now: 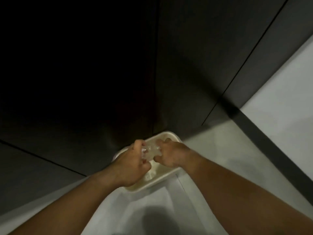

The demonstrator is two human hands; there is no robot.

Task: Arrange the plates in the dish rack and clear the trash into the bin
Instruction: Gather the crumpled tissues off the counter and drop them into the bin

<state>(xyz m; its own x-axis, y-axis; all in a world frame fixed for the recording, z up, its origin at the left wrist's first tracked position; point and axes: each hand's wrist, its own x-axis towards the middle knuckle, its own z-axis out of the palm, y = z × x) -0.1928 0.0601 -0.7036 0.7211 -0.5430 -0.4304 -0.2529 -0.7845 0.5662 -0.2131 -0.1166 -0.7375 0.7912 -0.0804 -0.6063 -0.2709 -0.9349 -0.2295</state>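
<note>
A cream rectangular bin (pixel 169 134) stands on the pale floor against dark cabinet fronts, seen from above. Over its opening my left hand (pixel 130 165) and my right hand (pixel 171 155) both grip a crumpled piece of clear plastic trash (pixel 150 150), fingers curled round its two sides. The plastic sits between the hands, just above the bin's inside. Most of the bin's interior is hidden by my hands. No plates or dish rack are in view.
Dark cabinet doors (pixel 84 73) fill the upper view and meet in a corner behind the bin. Pale floor (pixel 279 116) lies to the right and below. My shadow (pixel 160 217) falls on the floor near the bottom edge.
</note>
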